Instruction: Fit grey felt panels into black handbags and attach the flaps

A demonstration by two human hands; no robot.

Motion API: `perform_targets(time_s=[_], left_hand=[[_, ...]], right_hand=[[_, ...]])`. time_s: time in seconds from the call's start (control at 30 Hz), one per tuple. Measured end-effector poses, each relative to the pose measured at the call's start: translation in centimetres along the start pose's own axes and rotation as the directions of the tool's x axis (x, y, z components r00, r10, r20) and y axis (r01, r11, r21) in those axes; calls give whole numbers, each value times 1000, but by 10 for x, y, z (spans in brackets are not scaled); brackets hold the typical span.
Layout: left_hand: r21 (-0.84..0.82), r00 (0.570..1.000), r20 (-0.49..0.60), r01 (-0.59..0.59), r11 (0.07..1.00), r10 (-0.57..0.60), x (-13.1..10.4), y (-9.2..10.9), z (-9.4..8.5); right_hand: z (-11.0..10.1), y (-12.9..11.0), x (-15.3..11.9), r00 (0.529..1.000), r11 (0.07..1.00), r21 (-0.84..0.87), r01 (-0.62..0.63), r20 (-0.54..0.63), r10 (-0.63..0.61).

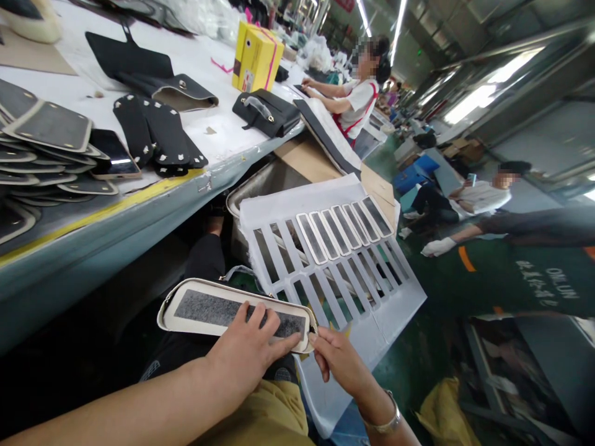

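A long cream-edged bag piece [199,305] with a dark grey panel lies across my lap. My left hand [246,337] rests on its right half, fingers spread on the grey panel. At the piece's right end, my right hand [332,353] is closed, thumb and index finger pinched at the corner by the rim. What lies between those fingertips is too small to make out. A strap with a metal clasp [225,275] shows along the piece's far edge.
Beyond my hands a white slotted rack [320,279] holds several grey strips [341,229]. The worktable [158,214] at left bears stacked panels [51,127], a phone [114,152], black bags [267,111] and a yellow box [257,57]. People sit or work beyond; a gloved hand [438,247] is at right.
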State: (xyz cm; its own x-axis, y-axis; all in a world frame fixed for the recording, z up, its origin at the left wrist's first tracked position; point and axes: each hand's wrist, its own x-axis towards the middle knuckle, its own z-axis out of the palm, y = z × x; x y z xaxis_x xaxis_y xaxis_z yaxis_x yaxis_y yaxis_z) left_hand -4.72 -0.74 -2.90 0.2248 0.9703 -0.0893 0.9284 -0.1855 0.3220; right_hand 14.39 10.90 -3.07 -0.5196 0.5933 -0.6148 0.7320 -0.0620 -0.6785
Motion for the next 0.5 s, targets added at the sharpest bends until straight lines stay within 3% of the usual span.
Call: perform_targets(time_s=[0.33,0.5], left_hand=[[19,999,45,18,1000,-19,7,3,-7],[5,998,70,5,1000,-6,10,0,-10]], right_hand=[[3,1,2,999,996,-91,22,-45,-26],[1,1,1,993,988,-108,107,-35,-112]])
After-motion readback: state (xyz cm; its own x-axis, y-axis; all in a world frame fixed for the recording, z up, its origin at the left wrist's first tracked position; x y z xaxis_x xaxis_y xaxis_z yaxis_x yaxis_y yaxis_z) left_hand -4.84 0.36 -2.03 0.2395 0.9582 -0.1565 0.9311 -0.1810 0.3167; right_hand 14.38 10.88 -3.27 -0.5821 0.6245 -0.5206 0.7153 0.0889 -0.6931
